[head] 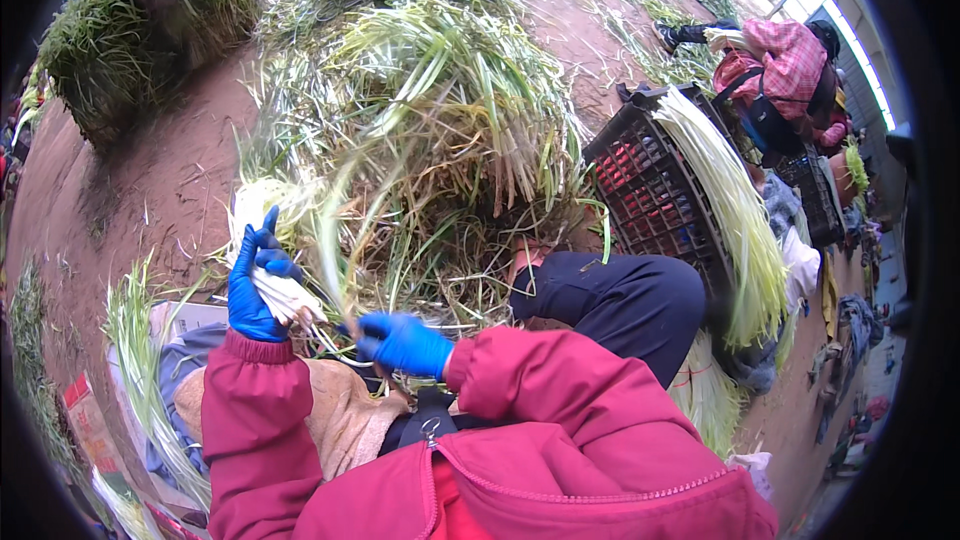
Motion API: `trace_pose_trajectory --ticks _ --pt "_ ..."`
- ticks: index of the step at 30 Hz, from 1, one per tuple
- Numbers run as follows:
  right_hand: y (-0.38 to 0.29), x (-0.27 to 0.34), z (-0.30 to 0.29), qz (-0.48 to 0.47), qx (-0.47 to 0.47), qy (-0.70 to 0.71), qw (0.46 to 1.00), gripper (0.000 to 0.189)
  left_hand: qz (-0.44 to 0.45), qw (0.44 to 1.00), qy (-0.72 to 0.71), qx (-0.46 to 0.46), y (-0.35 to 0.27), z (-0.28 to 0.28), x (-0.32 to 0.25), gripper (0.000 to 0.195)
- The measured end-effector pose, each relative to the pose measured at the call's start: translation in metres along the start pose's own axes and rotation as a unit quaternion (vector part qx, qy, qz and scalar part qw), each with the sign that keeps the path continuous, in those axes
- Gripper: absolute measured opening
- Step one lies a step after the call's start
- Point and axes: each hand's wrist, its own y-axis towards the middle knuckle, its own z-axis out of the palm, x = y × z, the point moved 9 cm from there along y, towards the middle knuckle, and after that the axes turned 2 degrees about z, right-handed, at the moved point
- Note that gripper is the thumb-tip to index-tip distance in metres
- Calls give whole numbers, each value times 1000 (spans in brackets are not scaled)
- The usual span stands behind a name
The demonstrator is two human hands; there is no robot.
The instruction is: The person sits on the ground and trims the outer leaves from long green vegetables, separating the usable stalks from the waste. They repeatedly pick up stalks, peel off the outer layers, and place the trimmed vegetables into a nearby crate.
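My left hand, in a blue glove, grips a bundle of peeled white stalks, with its pale leaves trailing away from me. The root ends point towards my lap. In my right hand, also gloved in blue, are a few leafy stalks, blurred by motion. Their leaves reach up towards a large heap of untrimmed green stalks in front of me. Brown, dry outer leaves and root ends show on the heap's near side. A tan cloth covers part of my lap.
On the right stands a black plastic crate with a long bundle of cleaned stalks laid over it. Another bundle lies below. Loose stalks rest at my left. A person in a checked shirt works beyond the crate.
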Motion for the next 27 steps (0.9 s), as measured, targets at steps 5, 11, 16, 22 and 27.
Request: trace_pose_trajectory --ticks 5,11,16,22,27 --pt "-13 69 -24 -95 12 242 965 36 40 998 -17 40 -11 16 -22 34" --pt "-2 58 -33 -26 31 251 967 39 -1 992 116 -40 -16 3 4 38" --pt "0 34 -27 -6 1 232 973 36 -7 932 336 -136 -20 -10 27 35" --pt "0 8 -14 -11 14 260 965 35 -9 915 392 -97 -19 -1 38 33" --pt "4 21 -23 -7 7 209 978 29 1 885 457 -94 -19 0 33 31"
